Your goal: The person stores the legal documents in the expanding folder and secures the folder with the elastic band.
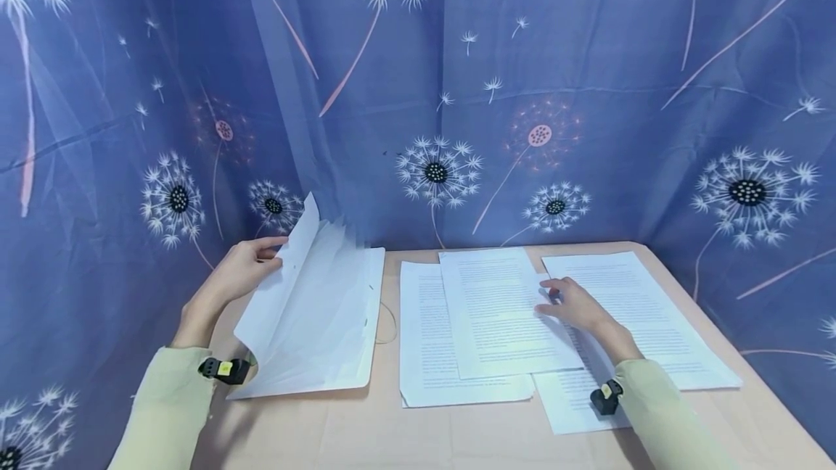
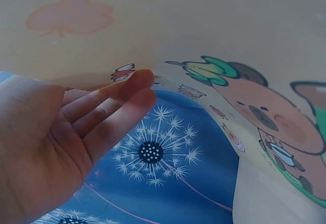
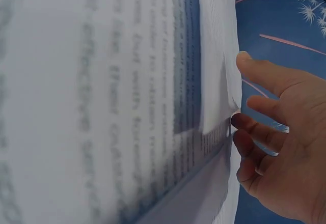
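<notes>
On the left stands a folder (image 1: 375, 310) with a white inside and clear-looking sheets (image 1: 326, 303) in it. Its cover (image 1: 277, 289) is raised and bent; cartoon animals show on the outer face (image 2: 254, 109) in the left wrist view. My left hand (image 1: 238, 270) touches that outer face with fairly straight fingers (image 2: 117, 114). My right hand (image 1: 578, 307) is at the right edge of a printed sheet (image 1: 503, 310), thumb and fingers spread apart. In the right wrist view, the fingertips (image 3: 243, 142) come right up to the paper edges.
Under the printed sheet lies another printed stack (image 1: 418, 376). More printed pages (image 1: 679, 339) lie on the right, one (image 1: 568, 412) nearer the front. A thin cord loop (image 1: 390, 325) is beside the folder. Blue dandelion cloth (image 1: 392, 93) hangs behind the table (image 1: 366, 434).
</notes>
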Demonstrator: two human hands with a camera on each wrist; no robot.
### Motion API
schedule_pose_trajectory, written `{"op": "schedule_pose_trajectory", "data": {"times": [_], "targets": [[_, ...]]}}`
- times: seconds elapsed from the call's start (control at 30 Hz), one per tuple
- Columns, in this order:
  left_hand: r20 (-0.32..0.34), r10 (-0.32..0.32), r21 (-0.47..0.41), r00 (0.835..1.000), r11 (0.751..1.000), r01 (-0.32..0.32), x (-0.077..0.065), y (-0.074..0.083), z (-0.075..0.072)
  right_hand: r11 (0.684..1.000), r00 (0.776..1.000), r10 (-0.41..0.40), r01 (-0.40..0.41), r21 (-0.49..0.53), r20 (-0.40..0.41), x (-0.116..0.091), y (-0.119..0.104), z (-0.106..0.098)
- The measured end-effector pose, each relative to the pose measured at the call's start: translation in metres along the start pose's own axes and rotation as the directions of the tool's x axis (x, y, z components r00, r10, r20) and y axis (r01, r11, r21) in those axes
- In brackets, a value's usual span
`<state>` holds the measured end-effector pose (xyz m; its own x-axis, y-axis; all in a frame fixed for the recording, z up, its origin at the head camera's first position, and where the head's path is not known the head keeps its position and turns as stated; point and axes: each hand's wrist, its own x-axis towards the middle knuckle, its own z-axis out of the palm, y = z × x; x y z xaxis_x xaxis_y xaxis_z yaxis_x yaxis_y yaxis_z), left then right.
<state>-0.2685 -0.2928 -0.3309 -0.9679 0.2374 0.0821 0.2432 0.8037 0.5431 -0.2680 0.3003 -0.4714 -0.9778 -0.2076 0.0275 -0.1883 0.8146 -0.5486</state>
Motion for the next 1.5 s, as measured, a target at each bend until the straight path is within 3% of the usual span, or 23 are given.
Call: {"op": "schedule_pose_trajectory", "data": {"times": [0.33, 0.73, 1.1, 1.5], "targets": [[-0.011, 0.01, -0.003, 1.0, 1.0, -0.01, 0.0, 0.0, 0.001, 0.997, 0.998, 0.065, -0.064, -0.035, 0.015, 0.003, 0.0, 0.007], [-0.021, 0.006, 0.023, 1.0, 1.0, -0.005, -0.001, 0.0, 0.001, 0.987, 0.987, 0.155, -0.157, 0.033, 0.049, 0.01, -0.004, 0.006], [-0.025, 0.016, 0.017, 1.0, 1.0, -0.016, 0.0, -0.001, 0.002, 0.992, 0.993, 0.114, -0.116, 0.054, 0.024, 0.007, -0.002, 0.003], [-0.025, 0.015, 0.025, 1.0, 1.0, -0.015, 0.001, 0.0, 0.003, 0.978, 0.998, 0.058, -0.05, 0.201, -0.035, 0.002, -0.001, -0.004]]}}
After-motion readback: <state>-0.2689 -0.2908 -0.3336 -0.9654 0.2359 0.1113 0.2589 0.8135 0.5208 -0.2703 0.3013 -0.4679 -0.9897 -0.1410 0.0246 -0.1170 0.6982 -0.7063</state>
